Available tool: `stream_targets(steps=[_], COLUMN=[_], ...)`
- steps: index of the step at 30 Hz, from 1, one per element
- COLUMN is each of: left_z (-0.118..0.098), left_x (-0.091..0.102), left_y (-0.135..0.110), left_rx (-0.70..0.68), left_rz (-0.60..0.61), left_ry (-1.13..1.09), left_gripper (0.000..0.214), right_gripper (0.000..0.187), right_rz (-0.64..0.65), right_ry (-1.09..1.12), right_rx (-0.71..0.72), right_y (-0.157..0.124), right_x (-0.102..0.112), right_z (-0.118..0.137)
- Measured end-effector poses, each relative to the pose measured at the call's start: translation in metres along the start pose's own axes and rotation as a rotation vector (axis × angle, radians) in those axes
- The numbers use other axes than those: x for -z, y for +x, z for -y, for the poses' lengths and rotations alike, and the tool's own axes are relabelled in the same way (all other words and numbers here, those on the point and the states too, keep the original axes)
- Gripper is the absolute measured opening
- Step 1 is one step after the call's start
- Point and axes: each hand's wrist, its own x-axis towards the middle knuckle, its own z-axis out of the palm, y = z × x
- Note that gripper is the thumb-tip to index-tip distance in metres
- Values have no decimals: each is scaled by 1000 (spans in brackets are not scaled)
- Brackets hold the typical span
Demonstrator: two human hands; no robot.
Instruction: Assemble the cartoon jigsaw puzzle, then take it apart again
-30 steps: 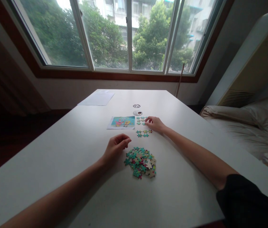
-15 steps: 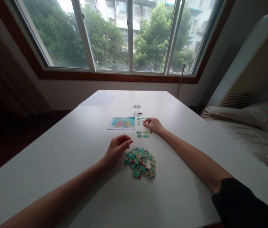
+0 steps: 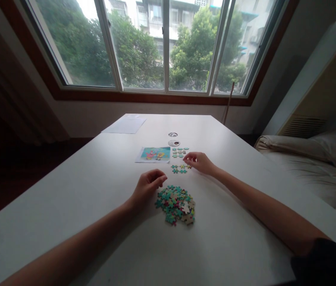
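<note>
A heap of jigsaw puzzle pieces (image 3: pixel 175 204), mostly teal and tan with some red and yellow, lies at the middle of the table. Beside its upper left edge rests my left hand (image 3: pixel 150 182), its fingers curled and thumb pressed in; whatever they may hold is hidden. My right hand (image 3: pixel 200 162) hovers just right of the laid-out pieces, thumb and fingers slightly apart with no piece visible between them. Those pieces form an upper group of puzzle pieces (image 3: pixel 179 152) and a lower group of puzzle pieces (image 3: pixel 179 171). Left of them lies a cartoon picture sheet (image 3: pixel 153 154).
The white table (image 3: pixel 96 190) narrows toward the window. Two round grommets (image 3: pixel 173 143) are set in its surface beyond the pieces. White papers (image 3: pixel 124 124) lie at the far left corner. A couch (image 3: pixel 301 155) stands to the right, and a stick (image 3: pixel 229 102) leans under the window.
My right hand has drawn back to the right and slightly nearer, uncovering the upper group of pieces. My left hand stays beside the heap. The view has shifted a little.
</note>
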Motion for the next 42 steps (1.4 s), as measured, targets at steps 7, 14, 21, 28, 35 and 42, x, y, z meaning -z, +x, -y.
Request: stream_targets(steps=[7,14,21,28,35,42], left_z=[-2,-6,-23,-25,-23,-18], left_x=[-2,-3,-11,-17,-17,-14], left_y=[-2,-8,-29,-37,-39,-34], left_rx=[-42,-88,-217,-262,-193,-107], left_rz=[14,38,199,161,96,85], left_ry=[52,172,345,414,377,288], left_gripper=[20,21,14,15,18,22], right_gripper=[25,17,21,29,30,30], right_rz=[250,215,85,31,26,35], right_ry=[93,118,343,669,640,483], right_rx=[106,61,-51,-171,-157,-99], right_y=[-72,-73,-83,-90,-92,-90], right_x=[0,-6,-4,-22,-21,-18], right_z=[37,40,48,57,60,57])
